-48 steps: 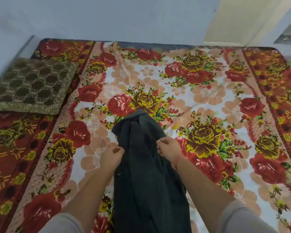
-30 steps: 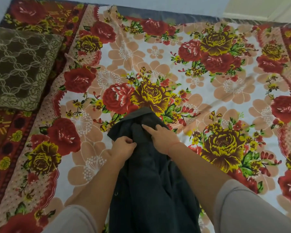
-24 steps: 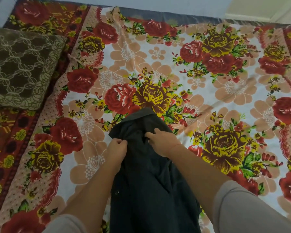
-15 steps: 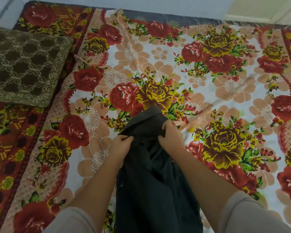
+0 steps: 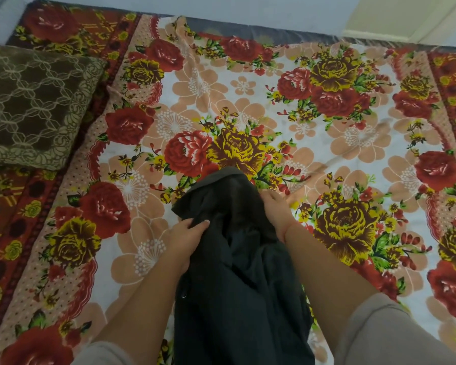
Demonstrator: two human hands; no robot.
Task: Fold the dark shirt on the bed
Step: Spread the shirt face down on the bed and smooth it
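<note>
The dark shirt [image 5: 237, 280] lies bunched in a long narrow strip on the flowered bedsheet [image 5: 248, 90], running from the bottom edge up to the bed's middle. My left hand [image 5: 186, 235] grips the shirt's left edge, thumb on top of the cloth. On the right edge, my right hand [image 5: 277, 212] holds the fabric with its fingers tucked under the cloth. Both hands sit near the shirt's far end, which rises in a hump between them.
A brown patterned pillow [image 5: 34, 106] lies at the left of the bed. The wall runs along the bed's far edge, with a pale door frame [image 5: 406, 19] at the top right. Flat sheet spreads to the right and beyond the shirt.
My hands went from pressing on top of the shirt to gripping its two side edges. The right hand slid outward to the right edge; the far end lifted into a hump.
</note>
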